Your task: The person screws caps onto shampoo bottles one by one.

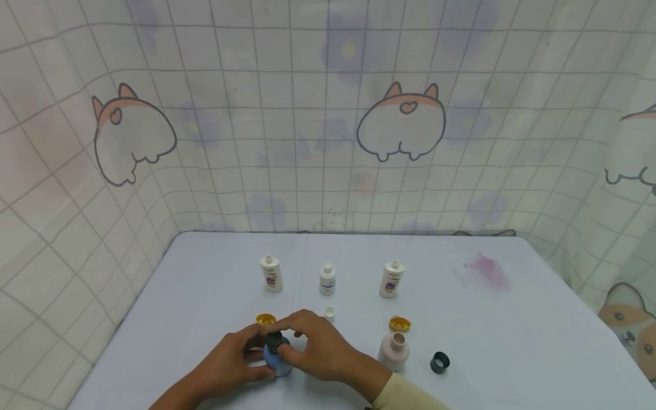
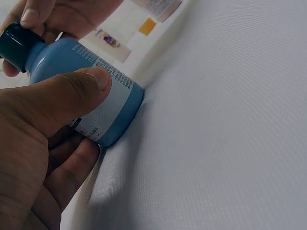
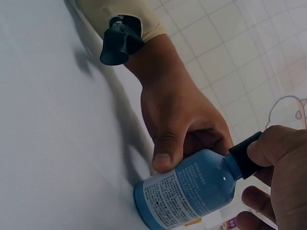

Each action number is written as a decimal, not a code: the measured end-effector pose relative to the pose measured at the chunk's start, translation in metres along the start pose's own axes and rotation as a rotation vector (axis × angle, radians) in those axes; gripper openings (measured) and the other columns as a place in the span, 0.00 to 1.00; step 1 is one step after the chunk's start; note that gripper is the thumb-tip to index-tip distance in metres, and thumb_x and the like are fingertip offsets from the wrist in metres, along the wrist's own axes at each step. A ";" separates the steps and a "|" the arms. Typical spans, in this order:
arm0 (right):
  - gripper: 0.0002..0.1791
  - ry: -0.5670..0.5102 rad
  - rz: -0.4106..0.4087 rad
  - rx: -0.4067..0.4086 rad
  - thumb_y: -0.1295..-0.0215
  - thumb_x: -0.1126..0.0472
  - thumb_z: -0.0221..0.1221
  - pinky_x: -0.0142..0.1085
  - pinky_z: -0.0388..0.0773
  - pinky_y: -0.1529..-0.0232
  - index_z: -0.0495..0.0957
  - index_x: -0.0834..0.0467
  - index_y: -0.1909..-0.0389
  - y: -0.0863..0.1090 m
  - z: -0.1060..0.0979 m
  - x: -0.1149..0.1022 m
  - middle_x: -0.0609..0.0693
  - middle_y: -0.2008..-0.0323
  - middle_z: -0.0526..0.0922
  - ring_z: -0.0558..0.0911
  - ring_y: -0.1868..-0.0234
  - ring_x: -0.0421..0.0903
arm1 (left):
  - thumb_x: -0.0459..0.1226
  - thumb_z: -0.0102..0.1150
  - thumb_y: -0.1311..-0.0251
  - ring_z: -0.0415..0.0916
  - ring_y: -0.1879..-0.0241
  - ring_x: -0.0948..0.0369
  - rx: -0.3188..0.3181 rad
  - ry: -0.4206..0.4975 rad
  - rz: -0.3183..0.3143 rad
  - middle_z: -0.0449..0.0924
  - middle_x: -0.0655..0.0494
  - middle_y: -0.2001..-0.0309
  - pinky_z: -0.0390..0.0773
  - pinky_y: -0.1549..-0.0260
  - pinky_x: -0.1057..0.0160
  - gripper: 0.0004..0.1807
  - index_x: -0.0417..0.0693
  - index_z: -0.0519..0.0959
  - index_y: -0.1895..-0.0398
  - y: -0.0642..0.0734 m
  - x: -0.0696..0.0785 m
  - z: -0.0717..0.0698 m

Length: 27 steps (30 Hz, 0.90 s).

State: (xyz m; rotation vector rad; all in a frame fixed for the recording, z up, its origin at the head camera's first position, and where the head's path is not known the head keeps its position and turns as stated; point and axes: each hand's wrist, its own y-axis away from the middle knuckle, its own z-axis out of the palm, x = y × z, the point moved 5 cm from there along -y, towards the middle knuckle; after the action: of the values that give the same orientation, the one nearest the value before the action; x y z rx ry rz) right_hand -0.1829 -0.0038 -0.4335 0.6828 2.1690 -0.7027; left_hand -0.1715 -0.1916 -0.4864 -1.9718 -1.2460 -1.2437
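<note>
A blue bottle [image 3: 187, 189] with a printed white label stands near the table's front edge. My left hand [image 1: 225, 364] grips its body, the thumb lying across the label in the left wrist view. On the bottle's neck sits a black cap [image 2: 18, 45], which my right hand [image 1: 325, 350] pinches between thumb and fingers. Whether the cap's thread is engaged cannot be seen. To the right of that hand stands a pale pink bottle [image 1: 393, 356] with an open mouth. A second black cap [image 1: 439, 363] lies beside it.
Farther back stand a left white bottle [image 1: 271, 275], a small white bottle [image 1: 327, 279] and a right white bottle [image 1: 392, 279], all uncapped. Before them lie a yellow cap [image 1: 266, 319], a small white cap [image 1: 329, 313] and another yellow cap [image 1: 400, 324]. A patterned curtain [image 1: 318, 188] hangs behind the table.
</note>
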 end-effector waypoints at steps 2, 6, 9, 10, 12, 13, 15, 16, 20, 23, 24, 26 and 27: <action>0.19 0.019 0.013 0.011 0.29 0.62 0.65 0.29 0.80 0.48 0.80 0.48 0.40 0.000 -0.001 -0.001 0.36 0.45 0.80 0.76 0.44 0.35 | 0.44 0.81 0.49 0.81 0.44 0.49 0.002 0.000 -0.006 0.79 0.44 0.42 0.84 0.50 0.65 0.36 0.41 0.74 0.41 0.000 0.000 0.000; 0.18 0.030 0.030 0.036 0.32 0.58 0.68 0.29 0.80 0.50 0.80 0.48 0.43 0.000 -0.002 -0.001 0.36 0.47 0.81 0.77 0.48 0.36 | 0.45 0.82 0.50 0.82 0.44 0.48 0.005 0.004 -0.018 0.78 0.43 0.41 0.84 0.51 0.64 0.35 0.42 0.74 0.42 0.000 -0.001 0.000; 0.19 0.033 0.031 0.042 0.33 0.56 0.70 0.29 0.80 0.50 0.80 0.48 0.44 -0.001 -0.002 0.000 0.36 0.47 0.81 0.77 0.48 0.36 | 0.46 0.81 0.50 0.82 0.45 0.49 0.006 0.009 -0.016 0.78 0.43 0.41 0.84 0.51 0.64 0.35 0.42 0.74 0.43 0.000 -0.001 -0.001; 0.20 0.034 0.030 0.041 0.33 0.56 0.70 0.29 0.80 0.50 0.79 0.49 0.43 -0.001 -0.002 0.000 0.37 0.46 0.80 0.77 0.47 0.36 | 0.46 0.81 0.50 0.82 0.45 0.49 0.006 0.010 -0.013 0.78 0.43 0.42 0.84 0.51 0.64 0.35 0.42 0.74 0.43 0.001 -0.002 -0.001; 0.22 0.029 0.025 0.032 0.33 0.56 0.70 0.29 0.80 0.49 0.78 0.50 0.40 -0.001 -0.002 0.001 0.37 0.43 0.80 0.76 0.45 0.37 | 0.46 0.81 0.50 0.82 0.45 0.50 0.008 0.014 -0.007 0.78 0.43 0.42 0.84 0.51 0.64 0.36 0.41 0.74 0.43 0.001 -0.002 -0.001; 0.23 0.025 0.021 0.025 0.33 0.56 0.70 0.29 0.80 0.48 0.77 0.51 0.38 -0.001 -0.002 0.001 0.38 0.41 0.79 0.76 0.44 0.38 | 0.46 0.81 0.50 0.82 0.45 0.50 0.008 0.015 -0.004 0.78 0.43 0.42 0.84 0.51 0.65 0.36 0.41 0.74 0.42 0.001 -0.002 -0.001; 0.26 0.019 0.011 0.011 0.32 0.57 0.69 0.29 0.80 0.47 0.76 0.51 0.35 0.000 -0.002 0.001 0.38 0.39 0.78 0.76 0.42 0.39 | 0.46 0.81 0.49 0.83 0.45 0.51 0.010 0.014 0.003 0.78 0.43 0.42 0.84 0.51 0.65 0.36 0.40 0.74 0.42 0.002 -0.002 -0.001; 0.26 0.011 0.004 0.005 0.32 0.58 0.68 0.29 0.80 0.47 0.75 0.52 0.34 0.000 -0.002 0.000 0.39 0.38 0.78 0.76 0.41 0.40 | 0.45 0.81 0.49 0.82 0.45 0.51 0.011 0.013 0.004 0.78 0.43 0.42 0.84 0.50 0.65 0.36 0.40 0.73 0.42 0.002 -0.002 -0.001; 0.23 -0.021 -0.021 -0.017 0.30 0.62 0.65 0.30 0.80 0.46 0.77 0.51 0.35 -0.001 -0.002 -0.001 0.38 0.41 0.79 0.77 0.42 0.41 | 0.45 0.81 0.49 0.81 0.44 0.49 0.008 0.015 0.001 0.78 0.43 0.41 0.84 0.50 0.64 0.37 0.40 0.73 0.41 0.001 0.000 -0.001; 0.21 -0.025 -0.020 -0.019 0.30 0.64 0.64 0.30 0.80 0.46 0.80 0.50 0.38 -0.001 -0.002 -0.001 0.38 0.43 0.80 0.77 0.43 0.38 | 0.44 0.81 0.50 0.81 0.43 0.48 0.005 0.020 -0.005 0.78 0.43 0.41 0.83 0.50 0.64 0.38 0.41 0.73 0.39 0.001 0.001 0.000; 0.20 -0.022 -0.016 -0.016 0.30 0.64 0.64 0.30 0.80 0.47 0.80 0.50 0.39 -0.001 -0.002 0.000 0.38 0.44 0.80 0.77 0.43 0.37 | 0.44 0.81 0.50 0.80 0.43 0.48 0.004 0.021 -0.007 0.78 0.43 0.41 0.83 0.50 0.64 0.38 0.41 0.73 0.39 0.001 0.002 0.000; 0.19 -0.001 -0.003 -0.007 0.30 0.63 0.65 0.29 0.80 0.48 0.81 0.49 0.40 -0.001 -0.003 0.001 0.37 0.45 0.80 0.76 0.44 0.36 | 0.44 0.81 0.50 0.81 0.43 0.47 0.005 0.019 -0.010 0.78 0.42 0.40 0.84 0.50 0.64 0.38 0.40 0.73 0.39 0.001 0.002 0.000; 0.18 0.008 0.007 0.000 0.30 0.62 0.66 0.29 0.80 0.48 0.81 0.48 0.41 -0.001 -0.003 0.001 0.37 0.45 0.80 0.77 0.45 0.36 | 0.44 0.82 0.50 0.81 0.43 0.47 0.006 0.018 -0.013 0.77 0.42 0.40 0.84 0.50 0.64 0.38 0.40 0.73 0.40 0.001 0.002 0.001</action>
State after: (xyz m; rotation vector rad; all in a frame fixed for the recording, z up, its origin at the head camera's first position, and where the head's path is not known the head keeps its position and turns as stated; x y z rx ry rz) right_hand -0.1857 -0.0027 -0.4327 0.6936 2.1728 -0.6971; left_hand -0.1702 -0.1908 -0.4851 -1.9470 -1.2538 -1.2602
